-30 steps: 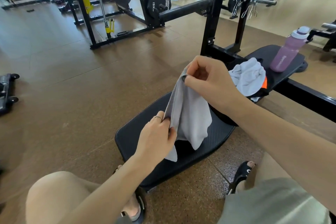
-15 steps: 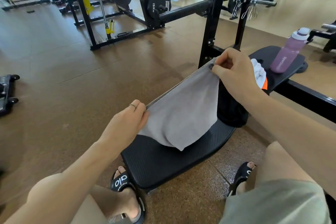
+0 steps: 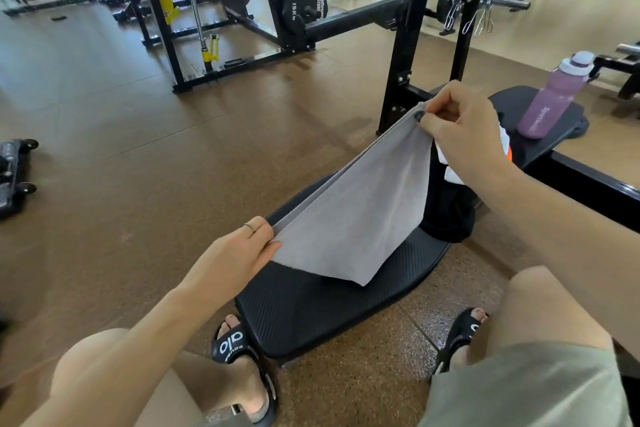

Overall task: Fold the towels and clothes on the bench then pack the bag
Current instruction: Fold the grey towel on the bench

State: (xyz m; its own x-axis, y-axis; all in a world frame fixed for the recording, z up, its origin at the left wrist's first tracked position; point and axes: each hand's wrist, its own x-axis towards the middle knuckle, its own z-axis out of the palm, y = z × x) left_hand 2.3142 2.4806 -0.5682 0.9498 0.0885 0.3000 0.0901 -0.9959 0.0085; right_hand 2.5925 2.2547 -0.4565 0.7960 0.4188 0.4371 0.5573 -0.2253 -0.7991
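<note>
A grey towel (image 3: 360,218) hangs stretched above the black bench pad (image 3: 311,308). My left hand (image 3: 239,253) pinches its near corner and my right hand (image 3: 460,125) pinches its far corner, so the top edge runs taut between them. The towel's lower corner touches the pad. Behind the towel sits a dark bag or garment (image 3: 450,215), mostly hidden. A white cloth with an orange patch (image 3: 505,146) peeks out behind my right hand.
A purple water bottle (image 3: 550,100) stands on the far bench pad (image 3: 568,118). A black rack upright (image 3: 405,45) rises just beyond the bench. My sandalled feet (image 3: 239,350) flank the pad. A wheeled black item (image 3: 14,177) lies at the left edge.
My hands have drawn apart, left toward me and right away, so the bunched grey towel is now spread flat and taut. Since half a second ago little has shifted.
</note>
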